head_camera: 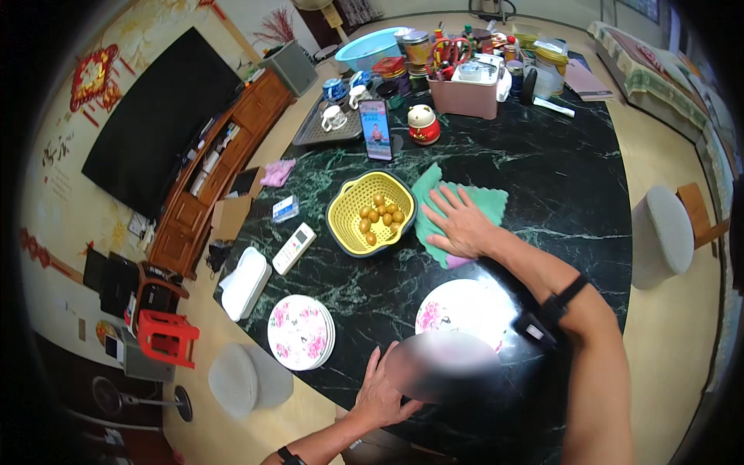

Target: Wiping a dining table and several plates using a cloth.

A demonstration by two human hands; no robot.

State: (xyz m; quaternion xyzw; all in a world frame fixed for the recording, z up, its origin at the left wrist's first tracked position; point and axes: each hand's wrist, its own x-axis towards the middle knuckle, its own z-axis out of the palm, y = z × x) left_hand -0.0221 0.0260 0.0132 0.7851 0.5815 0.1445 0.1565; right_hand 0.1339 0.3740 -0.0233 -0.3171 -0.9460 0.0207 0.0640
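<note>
My right hand [459,224] lies flat with spread fingers on a green cloth [488,203] that has a scalloped edge and a pink corner. Just left of the cloth, a yellow colander basket [349,215] inside a dark bowl holds several small brown round fruits [372,215]. At the near table edge rests my left hand [378,392], fingers apart; a blurred patch hides part of it. Between my hands is a white flower-print plate [459,302], its lower part hidden by the blur. A stack of similar plates [299,332] stands to the left.
On the dark marble table [558,221] lie a remote control [294,249] and a white lidded box [246,285]. Farther back stand a phone [376,129], a red-and-white figurine [423,125], a tray with cups [325,128] and a pink organizer [464,99]. Stools [662,238] flank the table.
</note>
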